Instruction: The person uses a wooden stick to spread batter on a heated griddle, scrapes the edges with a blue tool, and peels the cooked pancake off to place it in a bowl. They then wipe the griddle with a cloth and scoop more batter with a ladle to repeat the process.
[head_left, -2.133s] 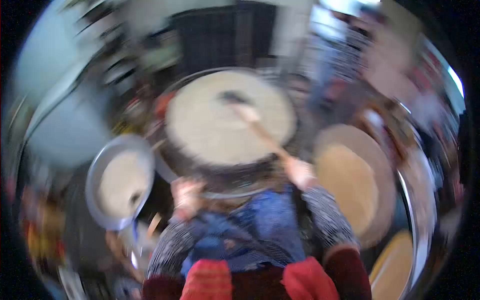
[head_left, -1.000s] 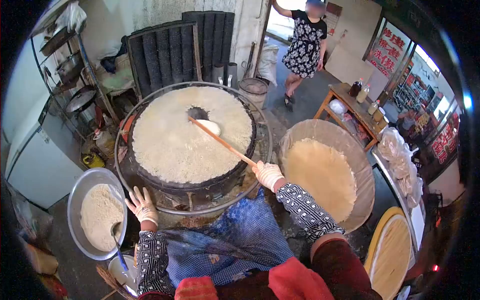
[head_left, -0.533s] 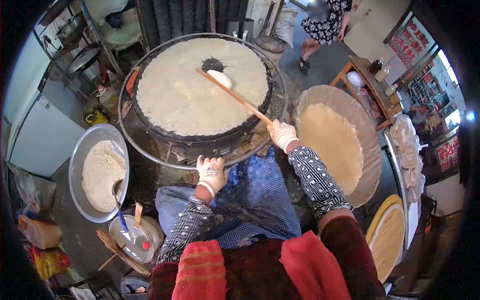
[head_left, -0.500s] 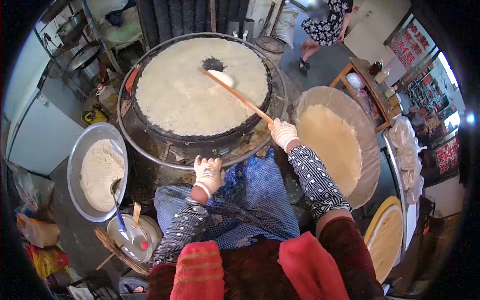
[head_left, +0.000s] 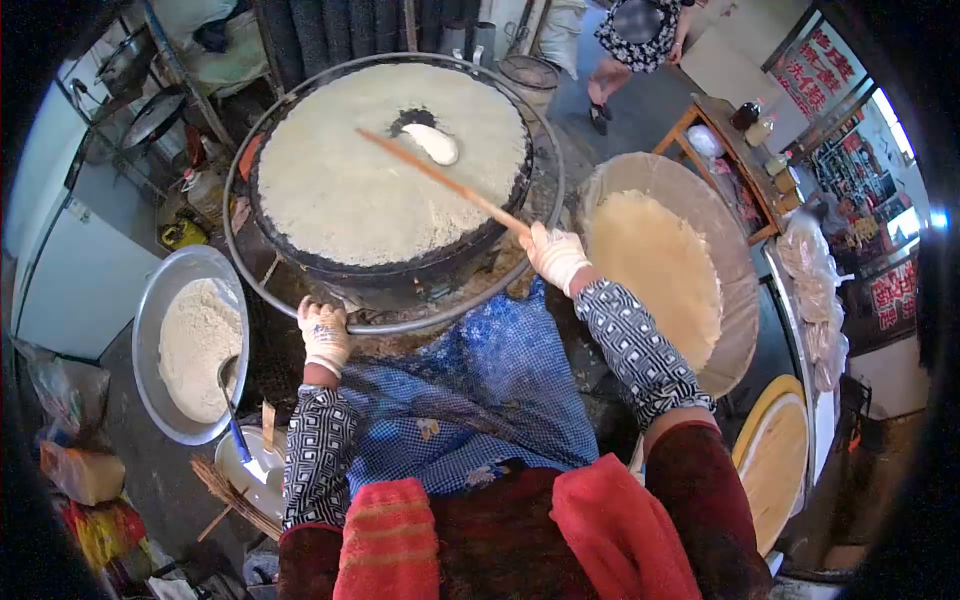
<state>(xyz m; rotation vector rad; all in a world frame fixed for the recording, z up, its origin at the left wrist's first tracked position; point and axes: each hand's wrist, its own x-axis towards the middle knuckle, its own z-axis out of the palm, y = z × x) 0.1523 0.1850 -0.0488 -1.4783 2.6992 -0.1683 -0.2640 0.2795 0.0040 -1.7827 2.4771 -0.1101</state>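
Note:
My right hand (head_left: 555,256), in a white glove, is closed round the near end of a long wooden stick (head_left: 440,178). The stick slants over a large round griddle (head_left: 385,262) coated with a thin pale layer of batter (head_left: 340,170). Near the stick's far half lies a smooth white lump of batter (head_left: 434,145), beside a dark bare patch (head_left: 412,119). My left hand (head_left: 324,335), gloved too, has its fingers curled over the metal ring (head_left: 400,326) that circles the griddle, at its near left side.
At left stands a metal basin (head_left: 150,375) of pale flour with a ladle (head_left: 232,405); below it is a white bucket (head_left: 235,470). A lined round basket (head_left: 735,290) holding flat pale sheets stands at right. A person (head_left: 640,35) stands beyond a wooden table (head_left: 735,150).
My left hand has moved left along the ring, and its fingers now curl over it. The stick's far end has swung left, away from the white lump.

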